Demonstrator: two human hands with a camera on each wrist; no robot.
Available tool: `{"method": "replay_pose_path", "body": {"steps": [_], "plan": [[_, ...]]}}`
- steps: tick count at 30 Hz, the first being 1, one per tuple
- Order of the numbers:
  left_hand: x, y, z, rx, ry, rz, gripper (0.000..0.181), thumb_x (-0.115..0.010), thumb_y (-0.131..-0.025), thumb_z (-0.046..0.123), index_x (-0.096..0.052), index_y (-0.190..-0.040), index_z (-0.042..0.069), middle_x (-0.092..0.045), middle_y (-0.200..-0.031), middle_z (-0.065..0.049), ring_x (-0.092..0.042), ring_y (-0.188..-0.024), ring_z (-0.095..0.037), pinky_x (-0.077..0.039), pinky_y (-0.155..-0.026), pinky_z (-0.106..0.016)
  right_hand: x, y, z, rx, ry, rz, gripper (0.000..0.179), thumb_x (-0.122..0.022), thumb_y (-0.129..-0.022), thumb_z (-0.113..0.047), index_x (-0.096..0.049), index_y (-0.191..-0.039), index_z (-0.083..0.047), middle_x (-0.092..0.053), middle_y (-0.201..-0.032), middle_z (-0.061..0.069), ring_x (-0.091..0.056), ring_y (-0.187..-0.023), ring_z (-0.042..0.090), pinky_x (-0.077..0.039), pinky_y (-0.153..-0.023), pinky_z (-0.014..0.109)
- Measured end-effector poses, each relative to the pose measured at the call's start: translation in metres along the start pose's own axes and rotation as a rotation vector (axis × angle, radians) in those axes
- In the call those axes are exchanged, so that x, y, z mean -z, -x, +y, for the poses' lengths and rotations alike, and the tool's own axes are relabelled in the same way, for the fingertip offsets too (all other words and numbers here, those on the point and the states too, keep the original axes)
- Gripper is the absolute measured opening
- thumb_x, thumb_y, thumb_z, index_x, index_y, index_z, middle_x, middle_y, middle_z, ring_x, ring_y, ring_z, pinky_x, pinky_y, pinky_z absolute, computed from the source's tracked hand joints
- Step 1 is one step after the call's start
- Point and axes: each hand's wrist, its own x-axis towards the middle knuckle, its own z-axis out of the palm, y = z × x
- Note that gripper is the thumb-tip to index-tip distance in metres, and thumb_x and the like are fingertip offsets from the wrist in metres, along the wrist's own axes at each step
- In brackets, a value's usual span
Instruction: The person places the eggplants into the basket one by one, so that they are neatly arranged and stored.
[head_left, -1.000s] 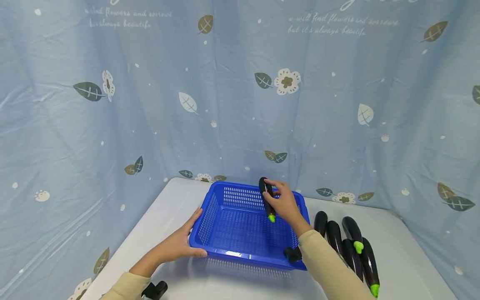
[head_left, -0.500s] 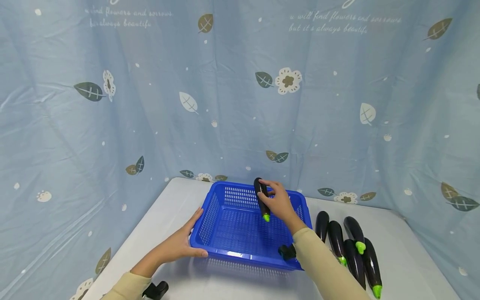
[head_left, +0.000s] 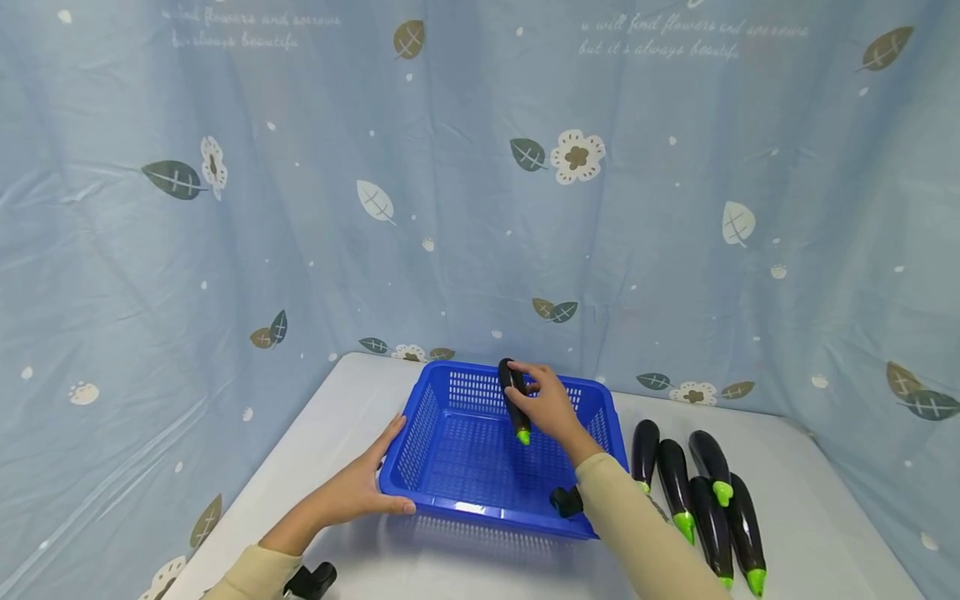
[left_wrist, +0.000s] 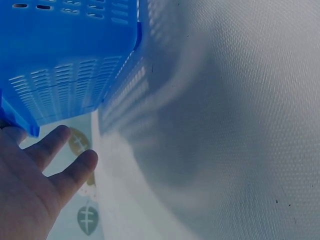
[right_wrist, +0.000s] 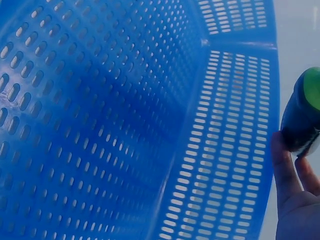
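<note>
My right hand (head_left: 546, 406) pinches an eggplant (head_left: 516, 415) between thumb and fingers, over the back right part of a blue plastic basket (head_left: 517, 522). Its bright green stem end points down toward me. In the right wrist view the fingertips sit on the dark eggplant (right_wrist: 296, 120), seen from its green end, beside the basket's slotted wall (right_wrist: 230, 135). At the basket's front left corner lies my left hand (head_left: 358, 490), thumb along the front side and fingers along the left side. Two of its fingers (left_wrist: 75, 172) stretch out straight below the basket in the left wrist view.
Several more eggplants (head_left: 677, 479) lie on the white table (head_left: 810, 500) right of the basket, one resting across another. A blue patterned curtain (head_left: 465, 208) hangs behind the table and along its sides. Black wrist camera parts (head_left: 311, 581) show at the cuffs.
My right hand has carried the eggplant a little to the left above the basket. The left hand stays at the corner, and the basket has not visibly moved.
</note>
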Motion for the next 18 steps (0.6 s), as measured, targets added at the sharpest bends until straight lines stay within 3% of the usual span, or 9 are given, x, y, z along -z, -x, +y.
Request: {"method": "replay_pose_path", "body": {"steps": [18], "plan": [[0.001,-0.001,-0.001,-0.021,0.01,-0.001,0.132,-0.092,-0.074,0.037,0.001,-0.165,0.018,0.001,-0.171,-0.013,-0.019,-0.15,-0.049,-0.022,-0.113,-0.071,-0.025,-0.007,0.001,0.007,0.021,-0.067,0.046,-0.072,-0.097,-0.025,-0.062,-0.141,-0.023,-0.054,-0.136,0.016,-0.062,-0.104,0.029,-0.059,-0.071,0.038]]}}
